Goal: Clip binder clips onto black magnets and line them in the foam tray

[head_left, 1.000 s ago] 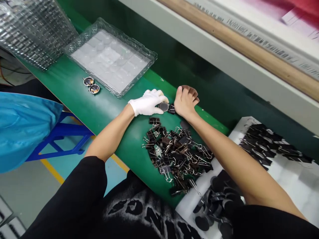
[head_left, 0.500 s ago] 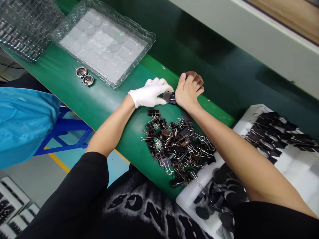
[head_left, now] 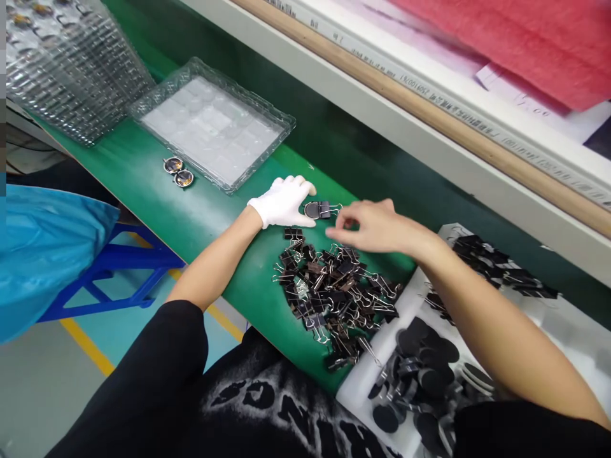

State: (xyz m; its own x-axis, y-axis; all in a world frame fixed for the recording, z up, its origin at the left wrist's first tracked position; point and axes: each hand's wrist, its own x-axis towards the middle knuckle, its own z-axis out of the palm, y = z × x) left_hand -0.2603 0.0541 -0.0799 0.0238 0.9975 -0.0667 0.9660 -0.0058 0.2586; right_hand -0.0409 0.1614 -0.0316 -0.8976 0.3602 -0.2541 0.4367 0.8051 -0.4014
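My left hand (head_left: 285, 202), in a white glove, rests at the table with thumb and fingers spread around a dark round disc (head_left: 312, 210). A black binder clip (head_left: 325, 209) sits on the disc's right side, its wire handles pointing right. My bare right hand (head_left: 365, 226) hovers just right of the handles, fingers curled and thumb slightly apart, with nothing visible between them. Below both hands lies a heap of black binder clips (head_left: 334, 286) with silver wire handles.
A clear plastic tray (head_left: 217, 130) lies beyond my left hand, with two round amber-patterned pieces (head_left: 184, 178) before it. Stacked clear trays (head_left: 86, 83) stand far left. White foam boxes (head_left: 356, 385) at right hold dark discs and clips. A shelf (head_left: 382, 95) runs along the back.
My right hand has drawn back from the clip towards the right, its fingers now curled, exposing the wire handles. My left fingers have spread a little from the disc. The view has shifted.
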